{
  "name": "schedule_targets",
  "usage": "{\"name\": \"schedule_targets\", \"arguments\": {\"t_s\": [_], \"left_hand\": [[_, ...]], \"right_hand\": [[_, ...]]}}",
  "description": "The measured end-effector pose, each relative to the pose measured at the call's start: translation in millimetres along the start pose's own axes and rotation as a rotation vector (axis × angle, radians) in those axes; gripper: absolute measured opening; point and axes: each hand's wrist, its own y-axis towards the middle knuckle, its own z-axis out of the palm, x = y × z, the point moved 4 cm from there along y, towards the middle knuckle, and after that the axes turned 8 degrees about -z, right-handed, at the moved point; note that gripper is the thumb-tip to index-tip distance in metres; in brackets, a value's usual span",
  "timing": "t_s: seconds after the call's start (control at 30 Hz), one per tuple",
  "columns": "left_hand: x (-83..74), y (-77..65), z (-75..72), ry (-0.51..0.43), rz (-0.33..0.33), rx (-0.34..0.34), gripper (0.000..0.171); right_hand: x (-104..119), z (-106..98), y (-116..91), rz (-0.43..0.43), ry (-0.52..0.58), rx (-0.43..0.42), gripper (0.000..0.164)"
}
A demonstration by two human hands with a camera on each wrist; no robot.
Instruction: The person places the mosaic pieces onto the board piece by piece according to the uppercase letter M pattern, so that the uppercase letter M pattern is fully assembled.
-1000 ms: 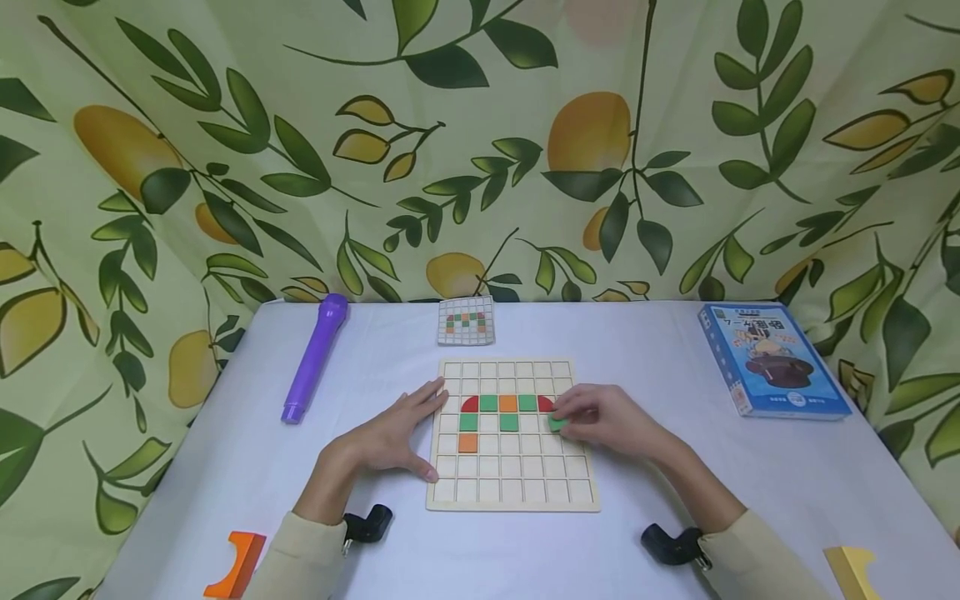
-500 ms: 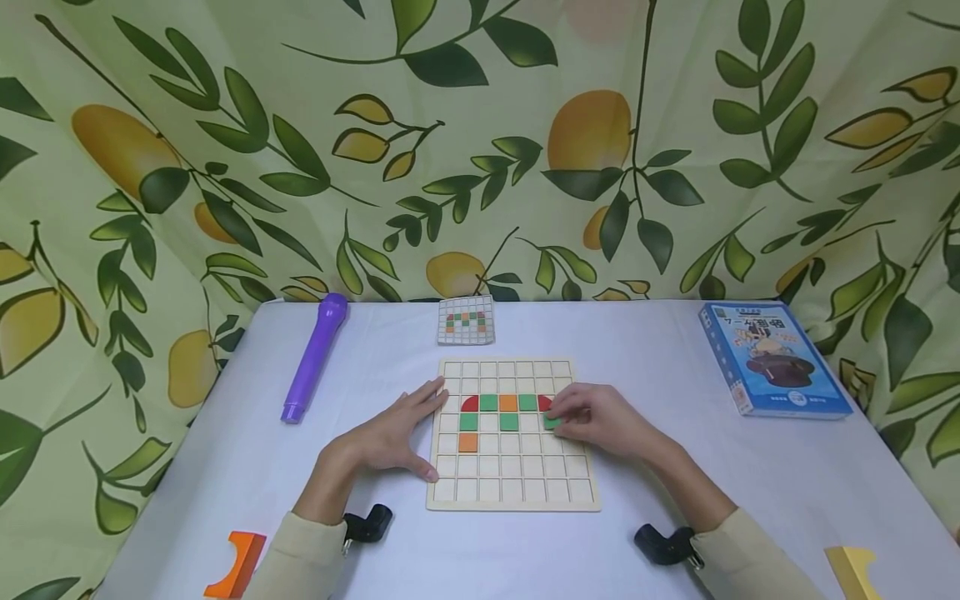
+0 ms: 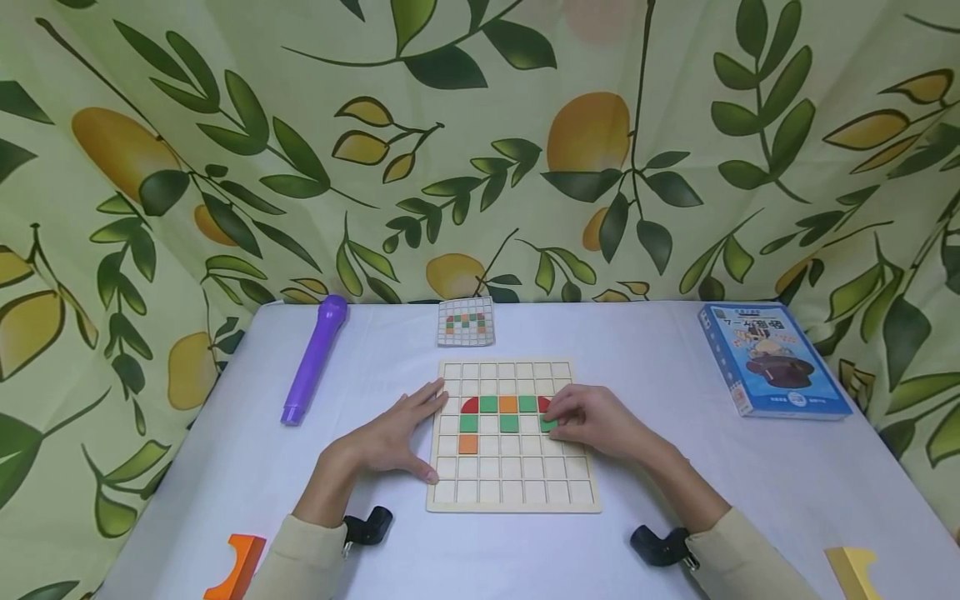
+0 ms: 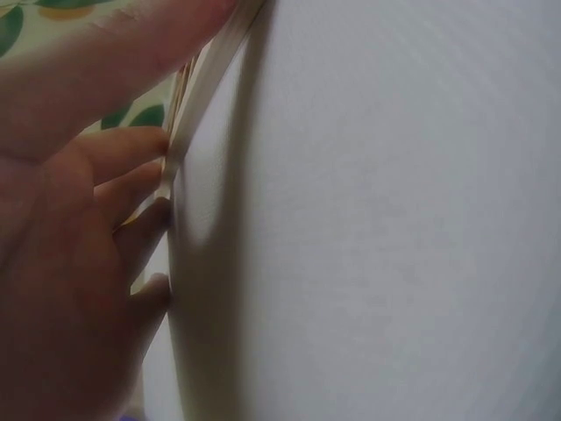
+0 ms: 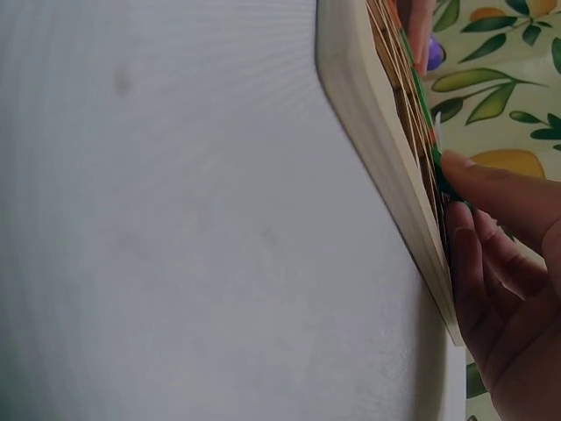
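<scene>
A square wooden grid board [image 3: 513, 507] lies flat on the table. My left hand [image 3: 390, 435] is spread along its left edge, thumb at the lower corner and fingertips near the upper part; the left wrist view also shows these fingers [image 4: 136, 237] against the board's side. With thumb and fingertips my right hand [image 3: 603, 423] pinches a green square tile [image 3: 548, 424] at the grid's right side, just below a partly covered red tile [image 3: 543, 404]. A red rounded tile [image 3: 469, 406], several green squares and an orange square tile [image 3: 468, 444] sit in cells to the left.
Behind the board lies a small pattern card [image 3: 466, 322]. A purple microphone-shaped stick [image 3: 315, 358] lies at the back left, a blue box [image 3: 776, 360] at the back right. An orange block [image 3: 238, 568] and a yellow block [image 3: 851, 571] are near the front corners.
My right hand has slid slightly left with the green tile, which now lines up under the red tile at the right end of the row. My left hand stays in place.
</scene>
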Motion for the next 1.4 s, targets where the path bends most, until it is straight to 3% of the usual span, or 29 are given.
{"name": "schedule_targets", "arguments": {"t_s": [1.07, 1.4], "left_hand": [[1.5, -0.6, -1.9, -0.004, 0.024, 0.000, 0.121], [0.7, -2.9, -2.2, -0.004, 0.023, 0.007, 0.121]], "right_hand": [[-3.0, 2.2, 0.7, 0.006, 0.037, 0.014, 0.017], [-9.2, -12.7, -10.9, 0.025, 0.118, 0.017, 0.031]]}}
